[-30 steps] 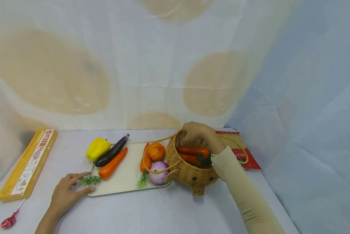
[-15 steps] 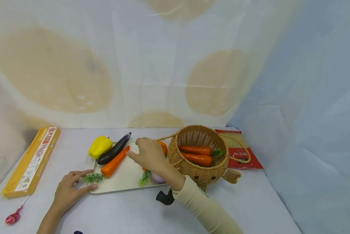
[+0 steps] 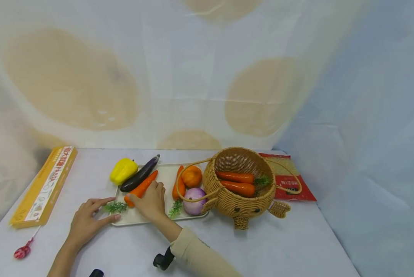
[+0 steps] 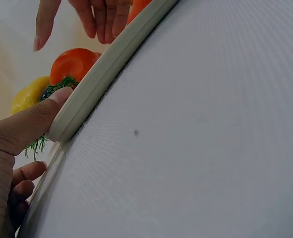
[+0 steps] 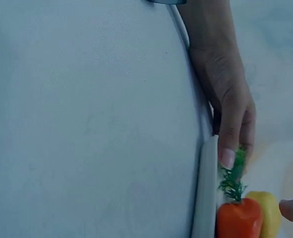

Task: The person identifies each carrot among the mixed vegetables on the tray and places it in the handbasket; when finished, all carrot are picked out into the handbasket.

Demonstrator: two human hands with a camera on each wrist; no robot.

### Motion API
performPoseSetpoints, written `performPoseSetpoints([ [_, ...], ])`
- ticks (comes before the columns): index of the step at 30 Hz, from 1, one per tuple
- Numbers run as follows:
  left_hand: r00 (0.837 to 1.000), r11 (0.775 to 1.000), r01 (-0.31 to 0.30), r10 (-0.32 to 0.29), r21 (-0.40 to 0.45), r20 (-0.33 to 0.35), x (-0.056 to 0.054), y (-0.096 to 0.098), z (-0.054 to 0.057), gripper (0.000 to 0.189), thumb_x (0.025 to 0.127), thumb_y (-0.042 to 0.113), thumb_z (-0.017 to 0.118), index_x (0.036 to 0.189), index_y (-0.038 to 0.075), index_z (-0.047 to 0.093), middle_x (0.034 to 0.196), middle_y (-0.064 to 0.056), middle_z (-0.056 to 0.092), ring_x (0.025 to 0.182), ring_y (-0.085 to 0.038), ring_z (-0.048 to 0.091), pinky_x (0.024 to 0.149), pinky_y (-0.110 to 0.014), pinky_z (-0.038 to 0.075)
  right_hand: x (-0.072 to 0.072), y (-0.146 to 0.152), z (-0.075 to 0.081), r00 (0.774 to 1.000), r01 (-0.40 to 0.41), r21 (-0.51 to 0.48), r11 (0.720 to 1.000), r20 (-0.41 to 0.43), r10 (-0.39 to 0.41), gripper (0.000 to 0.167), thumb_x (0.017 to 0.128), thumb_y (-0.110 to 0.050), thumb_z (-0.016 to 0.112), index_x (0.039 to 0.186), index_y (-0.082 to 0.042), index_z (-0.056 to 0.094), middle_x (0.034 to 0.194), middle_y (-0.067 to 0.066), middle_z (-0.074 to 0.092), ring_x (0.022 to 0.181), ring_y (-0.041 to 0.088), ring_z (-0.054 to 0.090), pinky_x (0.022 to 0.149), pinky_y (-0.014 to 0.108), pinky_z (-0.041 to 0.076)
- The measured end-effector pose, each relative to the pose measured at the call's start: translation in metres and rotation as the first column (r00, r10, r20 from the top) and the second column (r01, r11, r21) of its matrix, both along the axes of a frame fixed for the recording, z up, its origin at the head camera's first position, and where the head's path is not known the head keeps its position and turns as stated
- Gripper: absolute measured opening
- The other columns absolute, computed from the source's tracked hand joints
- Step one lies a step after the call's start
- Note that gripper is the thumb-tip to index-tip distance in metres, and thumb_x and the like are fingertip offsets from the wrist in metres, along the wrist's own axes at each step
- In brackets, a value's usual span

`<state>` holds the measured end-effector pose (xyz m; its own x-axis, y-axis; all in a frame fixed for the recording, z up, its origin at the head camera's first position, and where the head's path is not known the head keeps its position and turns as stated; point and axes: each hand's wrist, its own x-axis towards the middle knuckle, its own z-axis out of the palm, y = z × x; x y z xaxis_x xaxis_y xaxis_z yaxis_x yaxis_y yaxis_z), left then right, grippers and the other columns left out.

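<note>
My left hand [image 3: 85,221] holds the left end of a cream tray [image 3: 168,181], its thumb [image 4: 47,109] over the rim and the other fingers along the outer side. Over the tray, my right hand [image 3: 153,202] reaches down around an orange carrot [image 3: 148,184], thumb on one side and fingers on the other; in the left wrist view those fingers [image 4: 104,25] are spread from the thumb and hang above the carrot [image 4: 69,67]. Beside this carrot lie a dark eggplant [image 3: 141,175] and a yellow bell pepper [image 3: 123,171]. Carrot greens [image 3: 116,207] stick out near my left fingers.
A small carrot [image 3: 180,188], an orange pumpkin [image 3: 192,176] and a purple onion [image 3: 194,201] sit at the tray's right. A wicker basket [image 3: 227,204] holds two carrots, before a red bag [image 3: 296,188]. At left are a pasta box [image 3: 44,188] and a red lollipop [image 3: 22,252].
My right hand has moved left from the basket, across the tray, and down to the carrot. Two carrots in the basket now show plainly. My left hand stays at the tray.
</note>
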<state>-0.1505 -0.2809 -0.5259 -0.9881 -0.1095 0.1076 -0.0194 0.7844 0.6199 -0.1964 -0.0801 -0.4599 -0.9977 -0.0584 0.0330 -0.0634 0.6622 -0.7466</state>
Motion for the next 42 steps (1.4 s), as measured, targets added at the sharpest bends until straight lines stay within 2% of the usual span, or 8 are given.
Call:
performPoseSetpoints([
  [6, 1.000, 1.000, 0.006, -0.006, 0.005, -0.015, -0.001, 0.004, 0.001, 0.068, 0.079, 0.057, 0.077, 0.134, 0.021, 0.062, 0.123, -0.015, 0.055, 0.101, -0.025, 0.044, 0.076, -0.043, 0.035, -0.002, -0.018, -0.018, 0.987, 0.148, -0.094, 0.985, -0.043, -0.153, 0.085, 0.076, -0.051, 0.082, 0.129, 0.004, 0.045, 0.111, 0.011, 0.045, 0.105, 0.024, 0.043, 0.097, 0.037, 0.042],
  [14, 1.000, 1.000, 0.015, -0.015, 0.001, -0.007, -0.001, 0.006, 0.005, 0.068, 0.079, 0.057, 0.076, 0.135, 0.021, 0.061, 0.124, -0.015, 0.055, 0.101, -0.025, 0.045, 0.076, -0.043, 0.035, -0.003, -0.031, -0.030, 0.950, 0.272, -0.087, 0.958, -0.132, -0.282, 0.092, 0.070, -0.049, 0.085, 0.133, 0.003, 0.044, 0.116, 0.012, 0.046, 0.109, 0.025, 0.045, 0.101, 0.038, 0.041],
  [19, 0.999, 1.000, 0.017, -0.018, -0.008, -0.038, 0.000, 0.005, 0.005, 0.067, 0.078, 0.056, 0.077, 0.133, 0.021, 0.063, 0.122, -0.014, 0.056, 0.099, -0.024, 0.045, 0.075, -0.042, 0.035, -0.003, -0.030, -0.028, 0.937, 0.298, -0.073, 0.952, -0.167, -0.306, 0.084, 0.066, -0.037, 0.086, 0.128, 0.003, 0.046, 0.110, 0.011, 0.046, 0.104, 0.026, 0.046, 0.097, 0.038, 0.042],
  [27, 0.999, 1.000, 0.008, -0.008, -0.013, -0.051, -0.001, 0.002, 0.001, 0.067, 0.078, 0.055, 0.079, 0.133, 0.021, 0.063, 0.120, -0.014, 0.056, 0.099, -0.024, 0.045, 0.075, -0.043, 0.034, -0.007, -0.024, -0.026, 0.937, 0.320, -0.056, 0.946, -0.128, -0.325, 0.067, 0.068, -0.027, 0.084, 0.117, 0.001, 0.048, 0.105, 0.011, 0.045, 0.102, 0.028, 0.046, 0.096, 0.039, 0.041],
  [33, 0.998, 1.000, 0.005, -0.007, -0.024, -0.062, -0.002, 0.001, 0.000, 0.066, 0.078, 0.055, 0.079, 0.133, 0.020, 0.064, 0.119, -0.013, 0.056, 0.098, -0.023, 0.044, 0.075, -0.042, 0.034, -0.011, -0.018, -0.027, 0.928, 0.342, -0.090, 0.935, -0.127, -0.351, 0.055, 0.072, -0.018, 0.077, 0.114, 0.004, 0.050, 0.101, 0.014, 0.047, 0.100, 0.032, 0.047, 0.093, 0.043, 0.041],
  [39, 0.998, 1.000, 0.005, -0.006, -0.025, -0.063, 0.001, 0.000, -0.001, 0.067, 0.077, 0.055, 0.079, 0.132, 0.020, 0.064, 0.119, -0.014, 0.057, 0.098, -0.024, 0.044, 0.075, -0.042, 0.034, -0.012, -0.016, -0.026, 0.923, 0.363, -0.137, 0.922, -0.084, -0.376, 0.045, 0.074, -0.017, 0.076, 0.107, 0.003, 0.053, 0.097, 0.014, 0.049, 0.098, 0.033, 0.050, 0.093, 0.045, 0.042],
  [42, 0.998, 1.000, 0.007, -0.009, -0.027, -0.068, 0.001, 0.000, -0.001, 0.066, 0.077, 0.054, 0.080, 0.132, 0.020, 0.064, 0.119, -0.014, 0.057, 0.098, -0.024, 0.045, 0.074, -0.041, 0.034, -0.011, -0.014, -0.025, 0.917, 0.380, -0.175, 0.908, -0.062, -0.395, 0.046, 0.075, -0.016, 0.074, 0.111, 0.005, 0.056, 0.098, 0.015, 0.051, 0.097, 0.033, 0.052, 0.093, 0.046, 0.044],
])
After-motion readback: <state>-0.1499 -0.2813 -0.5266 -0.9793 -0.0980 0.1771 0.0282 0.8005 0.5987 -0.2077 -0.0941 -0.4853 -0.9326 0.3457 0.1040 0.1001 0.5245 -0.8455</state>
